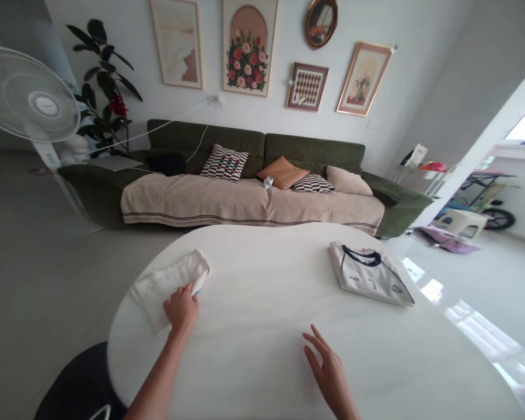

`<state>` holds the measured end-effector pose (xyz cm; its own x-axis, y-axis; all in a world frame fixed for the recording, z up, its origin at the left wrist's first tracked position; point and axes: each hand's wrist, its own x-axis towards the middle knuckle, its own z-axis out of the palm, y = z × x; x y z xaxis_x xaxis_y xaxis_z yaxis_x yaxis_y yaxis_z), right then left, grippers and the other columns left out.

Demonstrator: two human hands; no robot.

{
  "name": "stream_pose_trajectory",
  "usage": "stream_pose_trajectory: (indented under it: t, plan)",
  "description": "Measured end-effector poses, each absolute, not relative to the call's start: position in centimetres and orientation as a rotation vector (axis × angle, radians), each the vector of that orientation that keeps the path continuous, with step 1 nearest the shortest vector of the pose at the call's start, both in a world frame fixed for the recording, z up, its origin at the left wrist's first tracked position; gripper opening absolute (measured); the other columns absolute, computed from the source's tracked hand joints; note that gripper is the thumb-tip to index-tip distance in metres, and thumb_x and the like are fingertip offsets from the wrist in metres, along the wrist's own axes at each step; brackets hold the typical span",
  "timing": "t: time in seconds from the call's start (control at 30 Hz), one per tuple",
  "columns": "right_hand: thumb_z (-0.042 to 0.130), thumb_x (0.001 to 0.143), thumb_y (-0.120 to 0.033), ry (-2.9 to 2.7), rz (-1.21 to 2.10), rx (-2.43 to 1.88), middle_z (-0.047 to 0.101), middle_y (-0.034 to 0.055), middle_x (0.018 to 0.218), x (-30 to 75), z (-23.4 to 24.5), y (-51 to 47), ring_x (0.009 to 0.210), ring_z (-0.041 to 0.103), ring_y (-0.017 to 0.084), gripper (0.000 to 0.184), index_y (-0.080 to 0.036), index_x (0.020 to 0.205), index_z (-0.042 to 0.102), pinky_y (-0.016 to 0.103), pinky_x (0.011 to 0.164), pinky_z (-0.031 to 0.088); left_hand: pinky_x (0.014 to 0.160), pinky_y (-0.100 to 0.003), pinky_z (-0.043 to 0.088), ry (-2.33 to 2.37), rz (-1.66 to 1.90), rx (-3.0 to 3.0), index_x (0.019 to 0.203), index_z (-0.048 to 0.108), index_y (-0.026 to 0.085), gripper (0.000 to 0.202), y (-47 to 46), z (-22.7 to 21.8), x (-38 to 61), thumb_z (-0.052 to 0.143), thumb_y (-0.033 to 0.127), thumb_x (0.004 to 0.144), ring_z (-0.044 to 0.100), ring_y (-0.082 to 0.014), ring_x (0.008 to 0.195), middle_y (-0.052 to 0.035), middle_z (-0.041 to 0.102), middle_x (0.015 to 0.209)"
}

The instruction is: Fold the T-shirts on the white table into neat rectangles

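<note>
The left hand [181, 309] lay on the near end of a white cloth [168, 289], its fingers curled over the cloth's edge in a loose grasp, though it could not be told whether they pinched the fabric or only pressed it. The cloth, a soft, matte, towel-like fabric, sat toward the left side of a round white table [254, 280], doubled into a long, narrow strip with slightly rumpled layers. A sliver of blue showed at its edge beside the fingers, too small to identify.

The right hand [328, 367] was released, its fingers spread and gently arched near the front of the table, well apart from the cloth. Farther right, a white jersey [370, 274] with a navy collar lay in a compact, flat, neatly squared fold, its smooth knit and printed marks uppermost.

The jersey looked fully folded, whereas the cloth looked less tidy, with uneven layers. Beyond the table stood an olive-green sofa [205, 137] with a beige throw [192, 201] across its seat.
</note>
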<state>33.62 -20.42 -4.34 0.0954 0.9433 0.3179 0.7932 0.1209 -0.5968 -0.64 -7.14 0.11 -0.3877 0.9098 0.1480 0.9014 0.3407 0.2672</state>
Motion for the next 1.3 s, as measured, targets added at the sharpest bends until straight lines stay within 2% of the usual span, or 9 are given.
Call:
stream_pose_trajectory:
  t: [0.13, 0.23, 0.37, 0.53, 0.67, 0.8, 0.9, 1.17, 1.3]
  plan:
    - [0.042, 0.084, -0.037, -1.730, 0.360, -1.594, 0.055, 0.0095, 0.120, 30.2, -2.5, -20.8, 0.107, 0.054, 0.021, 0.031, -0.022, 0.102, 0.063, 0.035, 0.090, 0.045, 0.088, -0.037, 0.034, 2.246, 0.546, 1.968, 0.107, 0.058, 0.018, 0.030, -9.7, 0.2, 1.6, 0.045, 0.014, 0.080, 0.057, -0.0206, 0.092, -0.0078, 0.062, 0.097]
    - [0.042, 0.083, -0.034, -1.739, 0.382, -1.540, 0.058, 0.0092, 0.116, 28.2, -1.5, -19.9, 0.106, 0.055, 0.021, 0.030, -0.022, 0.102, 0.062, 0.036, 0.089, 0.046, 0.081, -0.026, 0.038, 1.669, 0.521, 2.209, 0.102, 0.060, 0.018, 0.028, -14.1, 0.3, 5.5, 0.047, 0.014, 0.078, 0.057, -0.0168, 0.089, -0.0057, 0.063, 0.093]
    - [0.042, 0.082, -0.029, -1.790, 0.314, -1.550, 0.057, 0.0105, 0.116, 27.3, -1.4, -18.6, 0.106, 0.054, 0.021, 0.033, -0.020, 0.110, 0.057, 0.036, 0.089, 0.045, 0.080, -0.022, 0.040, 1.013, 0.462, 2.261, 0.108, 0.058, 0.024, 0.030, -18.5, 0.5, 8.0, 0.051, 0.026, 0.079, 0.056, -0.0151, 0.090, -0.0019, 0.061, 0.099]
    - [0.041, 0.079, -0.015, -1.750, 0.079, -2.054, 0.045, 0.0142, 0.129, 29.1, -1.8, -17.7, 0.121, 0.038, 0.027, 0.042, -0.017, 0.121, 0.048, 0.041, 0.092, 0.037, 0.094, -0.028, 0.035, 1.381, 0.605, 2.280, 0.110, 0.058, 0.019, 0.033, -14.5, 0.3, 7.0, 0.043, 0.020, 0.081, 0.050, -0.0179, 0.104, -0.0067, 0.057, 0.114]
    - [0.039, 0.076, -0.007, -1.693, 0.117, -2.272, 0.057, 0.0133, 0.107, 31.0, -1.1, -17.4, 0.102, 0.052, 0.021, 0.041, -0.014, 0.114, 0.052, 0.029, 0.080, 0.040, 0.097, -0.032, 0.032, 1.446, 0.478, 2.354, 0.119, 0.052, 0.023, 0.043, -10.4, -0.4, 8.1, 0.046, 0.014, 0.077, 0.041, -0.0171, 0.116, -0.0040, 0.049, 0.126]
    - [0.043, 0.073, -0.007, -1.735, 0.102, -2.229, 0.058, 0.0062, 0.094, 31.8, 0.2, -17.6, 0.093, 0.053, 0.016, 0.029, -0.019, 0.096, 0.057, 0.021, 0.071, 0.039, 0.092, -0.040, 0.033, 1.509, 0.446, 2.368, 0.109, 0.057, 0.031, 0.038, -9.4, -0.3, 9.6, 0.049, 0.014, 0.076, 0.045, -0.0196, 0.106, -0.0013, 0.058, 0.109]
    - [0.042, 0.073, -0.007, -1.789, 0.078, -2.181, 0.058, 0.0037, 0.088, 31.6, 1.2, -18.5, 0.087, 0.053, 0.015, 0.023, -0.021, 0.086, 0.055, 0.021, 0.068, 0.038, 0.089, -0.037, 0.035, 1.431, 0.573, 2.409, 0.095, 0.064, 0.028, 0.027, -9.6, -0.2, 9.5, 0.051, 0.015, 0.075, 0.048, -0.0190, 0.098, -0.0023, 0.060, 0.096]
    - [0.040, 0.067, -0.006, -1.811, 0.089, -1.752, 0.054, 0.0016, 0.076, 31.9, 3.6, -22.3, 0.075, 0.052, 0.015, 0.016, -0.021, 0.074, 0.044, 0.024, 0.067, 0.041, 0.089, -0.030, 0.040, 1.154, 0.882, 2.285, 0.066, 0.059, 0.020, 0.014, -13.9, 3.7, 5.4, 0.054, 0.008, 0.067, 0.049, -0.0178, 0.103, -0.0049, 0.058, 0.102]
    - [0.039, 0.075, -0.013, -1.996, 0.253, -1.556, 0.058, 0.0041, 0.083, 31.5, 8.0, -25.7, 0.072, 0.055, 0.014, 0.023, -0.020, 0.091, 0.054, 0.023, 0.066, 0.045, 0.095, -0.034, 0.037, 1.148, 0.784, 2.338, 0.057, 0.053, 0.020, 0.011, -16.7, 7.8, 1.8, 0.058, 0.016, 0.066, 0.043, -0.0211, 0.114, -0.0048, 0.056, 0.112]
